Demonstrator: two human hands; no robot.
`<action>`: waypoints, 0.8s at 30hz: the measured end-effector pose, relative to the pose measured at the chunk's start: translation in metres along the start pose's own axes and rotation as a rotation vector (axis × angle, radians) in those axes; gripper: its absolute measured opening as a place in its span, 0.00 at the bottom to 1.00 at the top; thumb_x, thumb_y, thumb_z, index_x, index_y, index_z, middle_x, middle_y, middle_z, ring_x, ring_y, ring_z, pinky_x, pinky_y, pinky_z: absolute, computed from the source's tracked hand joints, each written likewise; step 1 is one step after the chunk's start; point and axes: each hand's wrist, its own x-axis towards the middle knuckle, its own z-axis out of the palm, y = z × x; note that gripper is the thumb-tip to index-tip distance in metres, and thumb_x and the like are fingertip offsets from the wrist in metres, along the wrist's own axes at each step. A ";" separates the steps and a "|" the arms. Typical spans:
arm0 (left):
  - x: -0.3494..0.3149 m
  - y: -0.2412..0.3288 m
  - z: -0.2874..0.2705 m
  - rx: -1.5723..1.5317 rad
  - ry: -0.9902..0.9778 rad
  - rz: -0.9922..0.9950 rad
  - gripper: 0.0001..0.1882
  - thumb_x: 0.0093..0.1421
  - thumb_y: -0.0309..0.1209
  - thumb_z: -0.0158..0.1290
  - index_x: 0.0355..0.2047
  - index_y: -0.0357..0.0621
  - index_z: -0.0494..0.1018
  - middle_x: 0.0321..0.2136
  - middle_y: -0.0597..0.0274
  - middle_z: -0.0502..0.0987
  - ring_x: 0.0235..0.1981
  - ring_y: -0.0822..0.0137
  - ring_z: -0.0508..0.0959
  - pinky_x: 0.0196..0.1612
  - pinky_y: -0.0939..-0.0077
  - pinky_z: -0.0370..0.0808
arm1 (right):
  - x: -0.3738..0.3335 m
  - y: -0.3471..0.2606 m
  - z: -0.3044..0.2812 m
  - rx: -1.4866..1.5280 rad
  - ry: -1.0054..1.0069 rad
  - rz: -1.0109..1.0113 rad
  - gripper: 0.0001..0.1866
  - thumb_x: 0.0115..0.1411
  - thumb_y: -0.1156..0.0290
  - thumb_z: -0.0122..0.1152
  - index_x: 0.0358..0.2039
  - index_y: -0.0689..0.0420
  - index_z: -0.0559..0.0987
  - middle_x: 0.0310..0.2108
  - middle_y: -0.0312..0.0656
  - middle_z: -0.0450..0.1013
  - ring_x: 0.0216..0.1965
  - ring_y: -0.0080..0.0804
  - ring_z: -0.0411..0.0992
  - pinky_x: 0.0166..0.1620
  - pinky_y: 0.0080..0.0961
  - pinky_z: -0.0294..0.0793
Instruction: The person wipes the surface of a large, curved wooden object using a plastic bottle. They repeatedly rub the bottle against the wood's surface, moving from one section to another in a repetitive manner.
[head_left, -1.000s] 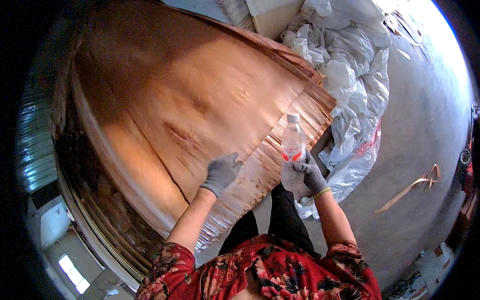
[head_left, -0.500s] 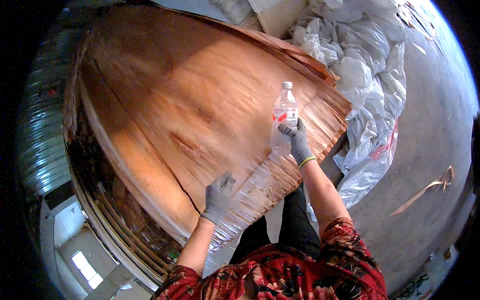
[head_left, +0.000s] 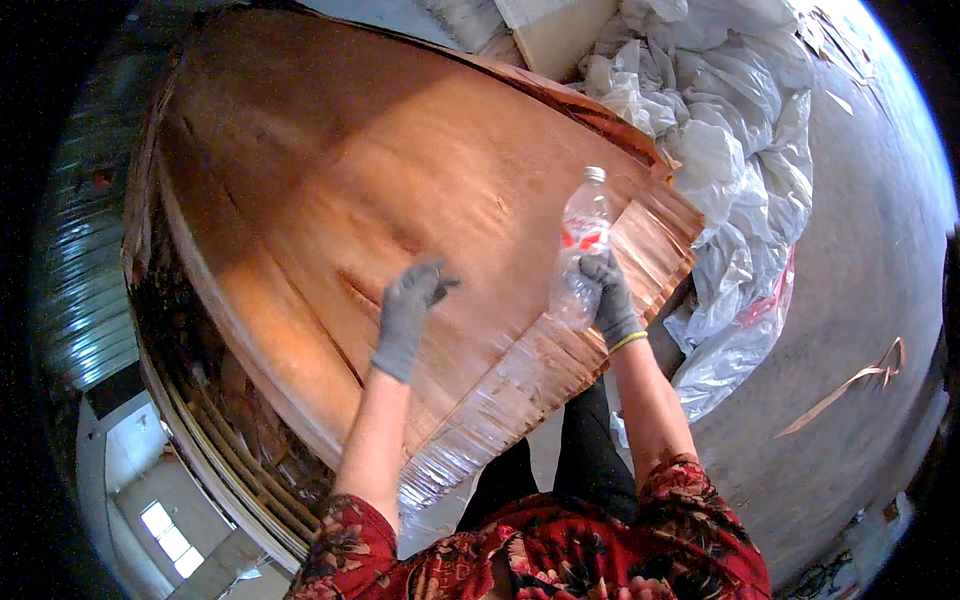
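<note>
A clear plastic bottle (head_left: 583, 235) with red print and a white cap is gripped near its lower half by my right hand (head_left: 610, 290). It leans slightly, cap end away from me, over the near right part of a stack of thin brown wood sheets (head_left: 440, 190). My left hand (head_left: 403, 310), in a grey glove like the right, is above the top sheet. Its fingers are curled in; whether something small is pinched there is hidden. Below it a dark knot mark (head_left: 358, 290) shows in the wood. Whether the bottle holds liquid is unclear.
Crumpled clear plastic sheeting (head_left: 745, 200) lies beyond the stack's right edge. On the grey floor (head_left: 840, 300) rests a looped wood strip (head_left: 850, 385). The stack's near edge is ragged, with a shiny strip (head_left: 470, 435) along it. Layered sheet edges (head_left: 225, 430) show at the left.
My left hand has moved up and away from me over the sheet. The bottle in my right hand has shifted slightly right and toward me, its print turned more into view.
</note>
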 end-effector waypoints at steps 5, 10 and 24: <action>0.077 0.076 0.025 -0.133 -0.116 -0.117 0.27 0.56 0.53 0.44 0.51 0.52 0.61 0.40 0.59 0.70 0.44 0.59 0.71 0.40 0.57 0.70 | -0.032 0.015 0.036 -0.770 -0.102 -0.225 0.35 0.33 0.65 0.71 0.45 0.59 0.69 0.48 0.47 0.62 0.49 0.41 0.61 0.51 0.31 0.63; 0.087 0.128 0.095 0.174 -0.210 -0.269 0.46 0.45 0.65 0.48 0.57 0.52 0.49 0.46 0.46 0.62 0.48 0.51 0.64 0.39 0.46 0.67 | -0.053 0.020 0.047 -1.287 -0.216 -0.352 0.35 0.31 0.58 0.71 0.43 0.53 0.71 0.58 0.60 0.43 0.59 0.55 0.47 0.55 0.39 0.60; 0.099 0.099 0.074 -0.064 -0.292 -0.446 0.13 0.56 0.30 0.43 0.38 0.34 0.64 0.34 0.48 0.73 0.34 0.55 0.76 0.43 0.56 0.72 | -0.047 0.014 0.018 -1.411 -0.259 -0.444 0.33 0.32 0.60 0.71 0.42 0.50 0.72 0.60 0.60 0.38 0.53 0.56 0.59 0.50 0.37 0.66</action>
